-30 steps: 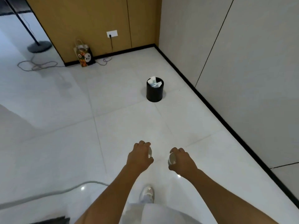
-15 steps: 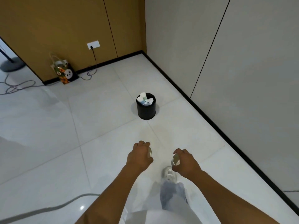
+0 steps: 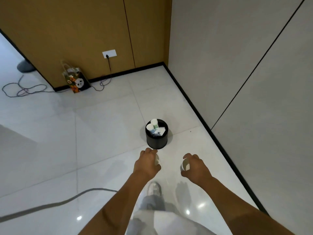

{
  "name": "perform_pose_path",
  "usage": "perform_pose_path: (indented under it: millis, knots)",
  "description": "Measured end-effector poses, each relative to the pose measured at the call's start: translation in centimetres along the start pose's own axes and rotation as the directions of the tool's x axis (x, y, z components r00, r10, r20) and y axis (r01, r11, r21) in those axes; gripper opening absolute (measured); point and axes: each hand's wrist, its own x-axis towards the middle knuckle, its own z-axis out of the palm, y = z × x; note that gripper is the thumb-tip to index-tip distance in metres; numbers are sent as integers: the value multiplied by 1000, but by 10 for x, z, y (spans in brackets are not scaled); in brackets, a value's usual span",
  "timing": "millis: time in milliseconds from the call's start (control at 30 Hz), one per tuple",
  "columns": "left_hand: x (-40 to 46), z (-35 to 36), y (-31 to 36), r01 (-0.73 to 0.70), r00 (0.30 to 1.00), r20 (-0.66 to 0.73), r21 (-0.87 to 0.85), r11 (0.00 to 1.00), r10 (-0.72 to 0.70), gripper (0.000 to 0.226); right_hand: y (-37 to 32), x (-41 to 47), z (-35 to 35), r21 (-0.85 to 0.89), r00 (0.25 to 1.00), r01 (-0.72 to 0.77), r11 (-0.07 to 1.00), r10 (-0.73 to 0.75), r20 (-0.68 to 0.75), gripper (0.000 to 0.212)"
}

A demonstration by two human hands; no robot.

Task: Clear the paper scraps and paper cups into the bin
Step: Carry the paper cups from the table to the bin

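Note:
A small black round bin [image 3: 156, 141] stands on the white tiled floor just ahead of my hands. Two white paper cups [image 3: 153, 126] and paper scraps [image 3: 160, 131] lie inside it. My left hand [image 3: 147, 162] grips a white paper cup [image 3: 157, 161], mostly hidden behind the fingers. My right hand [image 3: 196, 167] holds another white paper cup [image 3: 185, 165] on its side, with the open mouth facing left. Both hands hover a short way in front of the bin, the left one nearly at its base.
A grey wall with black skirting [image 3: 199, 114] runs along the right. A printed gift bag [image 3: 76, 80] leans on the wooden wall, below a socket [image 3: 109, 53] with cables [image 3: 23, 89] trailing left. A grey hose [image 3: 50, 203] crosses the floor at lower left. My shoe [image 3: 154, 188] is below the hands.
I have walked closer: the bin has shifted down the view and now sits right in front of my hands. Both hands still hold their cups, and they have spread slightly apart.

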Motion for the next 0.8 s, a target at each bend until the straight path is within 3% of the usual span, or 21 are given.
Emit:
perform_pose_path:
  millis: [367,800]
  knots:
    - [221,-75,-9,52,997,-45,-54,997,-54,48,-64,228,-69,-29,997,34,999,-32,69,61]
    - [380,-121,-43,318,946,10,-214,924,-324,59,-134,434,-112,-78,960,165,983,-142,240,52]
